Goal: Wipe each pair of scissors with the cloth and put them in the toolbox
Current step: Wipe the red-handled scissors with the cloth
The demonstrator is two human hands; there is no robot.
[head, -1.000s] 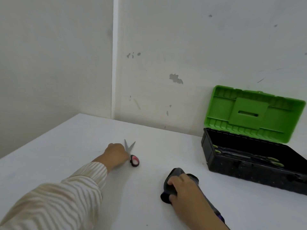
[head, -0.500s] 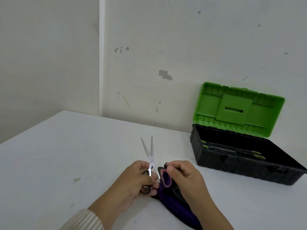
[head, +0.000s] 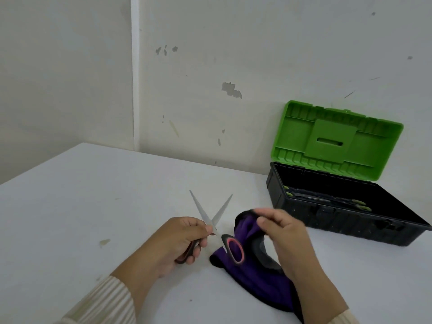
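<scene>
- The step in hand, as I judge it, is the wiping of the scissors [head: 211, 219]; they are not yet in the toolbox [head: 327, 222].
- The left hand [head: 177, 242] is clamped round one handle, thumb up by the pivot. The right hand [head: 280, 232] pinches a raised fold of the purple cloth [head: 252, 274] between thumb and fingers.
- To do it well, the left hand should keep its hold low on the handle. The fold can then go over one blade at a time, drawn from pivot to tip along the flat, with the fingers behind the cloth and off the edge.
- The scissors lie to the left of the toolbox and near it, just above the surface [head: 93, 195]. The cloth is between them and the toolbox's front left corner.
- The blades stand apart in a V, both tips pointing away from the person toward the wall the toolbox stands against.
- Their long axis runs near to far, about in line with the toolbox's short side. The free black and pink handle loop rests over the cloth.
- The green lid [head: 334, 141] stands open, and another pair [head: 327, 199] already lies inside.
</scene>
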